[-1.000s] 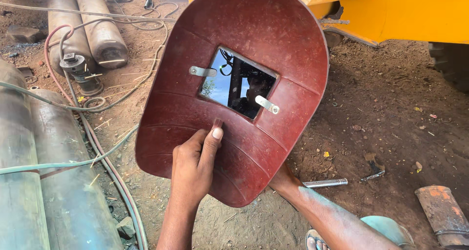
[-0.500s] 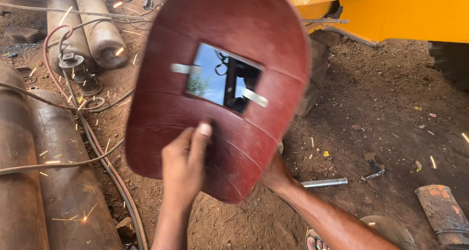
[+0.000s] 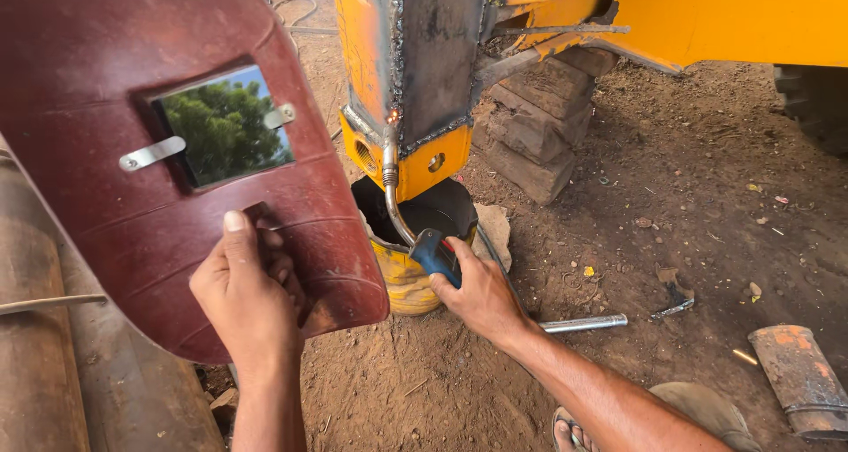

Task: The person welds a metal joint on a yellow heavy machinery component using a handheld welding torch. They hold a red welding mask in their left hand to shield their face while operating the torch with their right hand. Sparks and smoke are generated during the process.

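Fingers of the left hand (image 3: 247, 306) clamp the red welding shield (image 3: 168, 152); right hand (image 3: 481, 293) fingers wrap the blue-handled torch (image 3: 415, 231), its tip sparking above at the yellow frame (image 3: 371, 46).

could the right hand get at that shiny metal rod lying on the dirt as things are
Probably not straight away: the right hand is closed on the blue-handled welding torch. The shiny metal rod lies uncovered on the dirt just beside that wrist.

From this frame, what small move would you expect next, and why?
Probably the left hand swings the red welding shield back between face and joint: it sits off to the left, while the right hand holds the torch tip glowing against the yellow machine's seam.
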